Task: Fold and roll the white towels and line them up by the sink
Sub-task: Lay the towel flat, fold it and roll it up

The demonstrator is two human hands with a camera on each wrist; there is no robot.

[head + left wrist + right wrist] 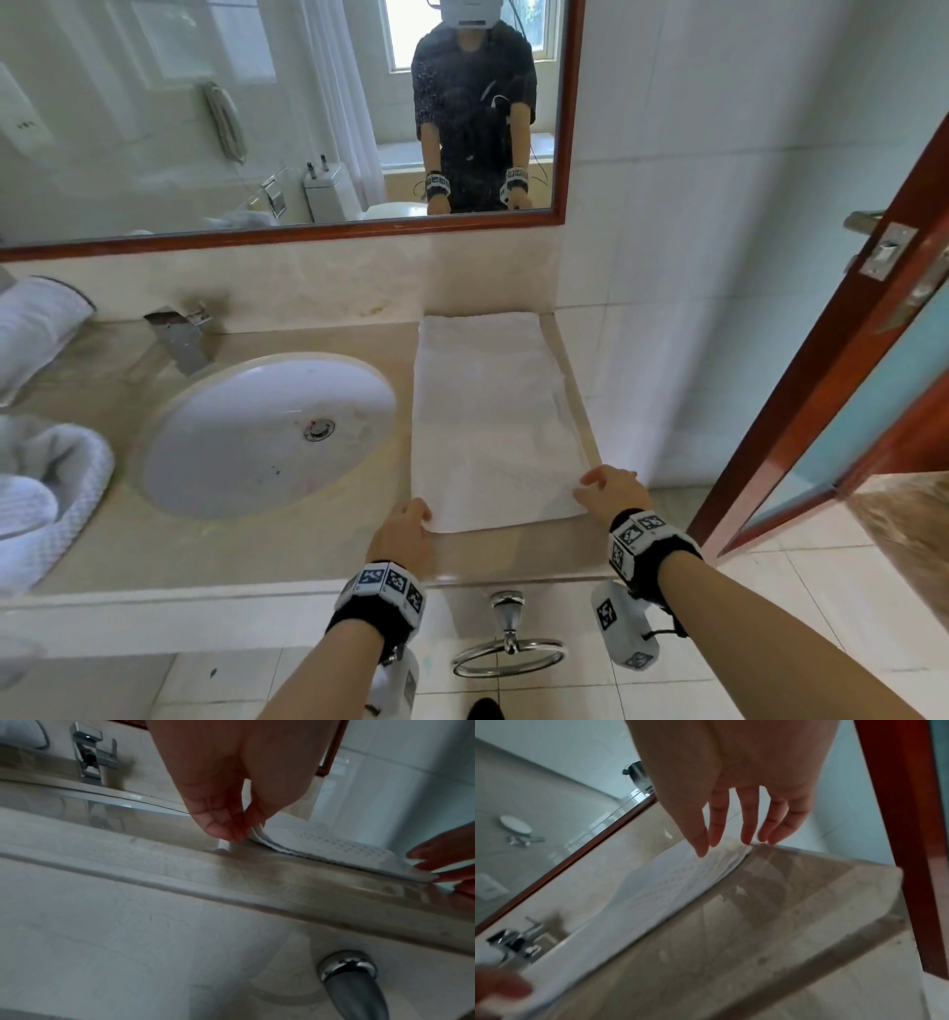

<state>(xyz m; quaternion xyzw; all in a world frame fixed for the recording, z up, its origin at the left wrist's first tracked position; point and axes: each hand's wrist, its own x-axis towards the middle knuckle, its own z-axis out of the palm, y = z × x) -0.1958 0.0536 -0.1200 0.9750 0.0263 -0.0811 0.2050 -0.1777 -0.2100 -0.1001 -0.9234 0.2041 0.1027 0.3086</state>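
Observation:
A white towel (pixel 493 411) lies folded into a long strip on the counter, right of the oval sink (pixel 267 431). My left hand (pixel 405 524) pinches the towel's near left corner (pixel 259 837) between thumb and fingers, lifting it slightly. My right hand (pixel 606 488) is at the near right corner, fingers (pixel 721 827) straight and spread, tips touching the towel's edge (pixel 680 882).
More white towels (pixel 46 488) are heaped at the counter's left end, another (pixel 36 324) further back. A chrome tap (pixel 182 334) stands behind the sink. An open wooden door (pixel 847 385) is close on the right. A towel ring (pixel 508 652) hangs below the counter edge.

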